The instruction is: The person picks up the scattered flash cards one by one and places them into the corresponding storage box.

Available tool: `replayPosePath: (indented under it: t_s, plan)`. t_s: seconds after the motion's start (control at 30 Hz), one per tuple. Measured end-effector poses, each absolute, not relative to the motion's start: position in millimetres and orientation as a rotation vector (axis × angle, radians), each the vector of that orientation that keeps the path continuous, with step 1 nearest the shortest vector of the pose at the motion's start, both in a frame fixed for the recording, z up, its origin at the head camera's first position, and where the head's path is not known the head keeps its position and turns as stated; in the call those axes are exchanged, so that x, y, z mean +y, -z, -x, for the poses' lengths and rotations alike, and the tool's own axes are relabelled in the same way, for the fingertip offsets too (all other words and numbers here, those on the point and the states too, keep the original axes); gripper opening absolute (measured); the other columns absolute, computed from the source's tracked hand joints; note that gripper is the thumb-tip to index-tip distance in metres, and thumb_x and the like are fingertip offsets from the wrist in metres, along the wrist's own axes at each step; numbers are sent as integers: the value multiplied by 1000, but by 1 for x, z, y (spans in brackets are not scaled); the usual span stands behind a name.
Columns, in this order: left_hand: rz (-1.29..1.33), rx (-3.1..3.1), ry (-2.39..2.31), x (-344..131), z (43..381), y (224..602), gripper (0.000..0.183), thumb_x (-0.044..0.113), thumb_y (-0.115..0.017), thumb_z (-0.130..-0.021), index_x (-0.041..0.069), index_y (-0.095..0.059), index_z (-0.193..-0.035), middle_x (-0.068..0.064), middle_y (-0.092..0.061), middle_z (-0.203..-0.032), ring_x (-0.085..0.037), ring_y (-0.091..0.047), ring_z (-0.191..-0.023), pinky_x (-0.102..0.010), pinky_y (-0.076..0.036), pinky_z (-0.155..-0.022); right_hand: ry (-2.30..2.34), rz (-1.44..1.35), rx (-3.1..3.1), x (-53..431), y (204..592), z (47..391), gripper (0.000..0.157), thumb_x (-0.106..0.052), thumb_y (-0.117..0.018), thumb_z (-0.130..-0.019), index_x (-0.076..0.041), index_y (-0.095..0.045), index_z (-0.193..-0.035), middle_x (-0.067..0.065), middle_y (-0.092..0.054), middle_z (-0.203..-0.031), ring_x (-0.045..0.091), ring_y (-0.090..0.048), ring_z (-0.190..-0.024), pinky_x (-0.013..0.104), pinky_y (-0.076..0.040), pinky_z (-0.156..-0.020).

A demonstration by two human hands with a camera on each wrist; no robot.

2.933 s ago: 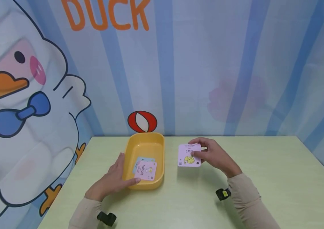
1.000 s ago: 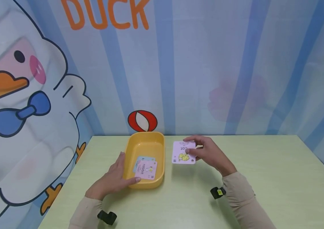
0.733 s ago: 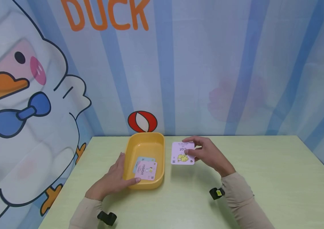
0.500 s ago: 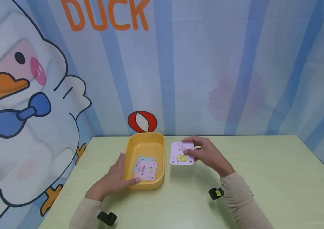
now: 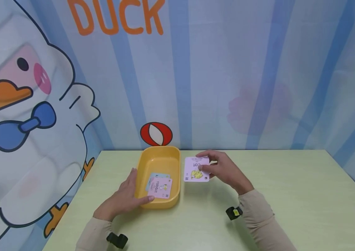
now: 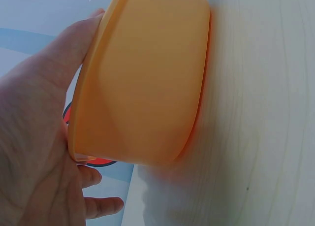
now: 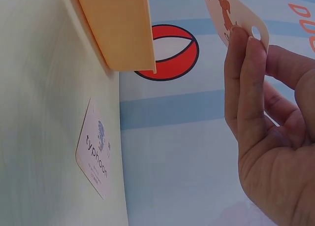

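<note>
Cat card (image 5: 191, 174), pinched in right grip (image 5: 222, 170), neared tub (image 5: 163, 164) loosely touched by left grip (image 5: 121, 199).

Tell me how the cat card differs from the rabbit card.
The cat card is held up by the right hand; the rabbit card lies in the yellow tray. The cat card's word looks upside down in the head view; the rabbit card's runs sideways. Both are pinkish, with rounded corners.

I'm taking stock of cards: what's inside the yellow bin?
A pink rabbit card lies over a blue card, hiding much of it. Whatever lies beneath them, if anything, can't be seen.
</note>
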State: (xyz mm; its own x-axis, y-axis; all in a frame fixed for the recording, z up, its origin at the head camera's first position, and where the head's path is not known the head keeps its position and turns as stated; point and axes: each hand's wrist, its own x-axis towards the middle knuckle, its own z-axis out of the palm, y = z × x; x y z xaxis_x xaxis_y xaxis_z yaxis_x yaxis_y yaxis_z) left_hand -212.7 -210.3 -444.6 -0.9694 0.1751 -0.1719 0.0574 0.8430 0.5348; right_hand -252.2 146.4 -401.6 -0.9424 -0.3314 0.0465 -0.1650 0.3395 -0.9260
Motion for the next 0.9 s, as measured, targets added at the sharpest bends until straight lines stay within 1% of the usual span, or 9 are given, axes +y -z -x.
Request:
replayPosePath:
  t_s: [0.37, 0.73, 0.9]
  plan:
    - [-185, 2813, -793, -211, 213, 446, 135, 73, -72, -76, 7, 7, -162, -16, 1, -171, -44, -15, -153, -68, -27, -115, 1684, 446, 2415, 139, 404, 254, 35, -12, -73, -94, -15, -68, -129, 11, -66, -112, 23, -71, -88, 37, -63, -72]
    - [-195, 2816, -802, -211, 214, 448, 134, 73, -72, -76, 7, 7, -162, -17, 0, -171, -44, -17, -153, -68, -28, -115, 1693, 458, 2396, 134, 406, 253, 35, -12, -72, -94, -14, -68, -128, 11, -66, -111, 23, -71, -88, 37, -63, -73]
    - [-204, 2817, -799, -212, 215, 448, 132, 71, -71, -78, 7, 7, -162, -17, 3, -171, -45, -14, -153, -69, -26, -116, 1688, 453, 2388, 131, 406, 252, 35, -13, -73, -94, -14, -68, -128, 10, -67, -112, 23, -71, -88, 37, -63, -73]
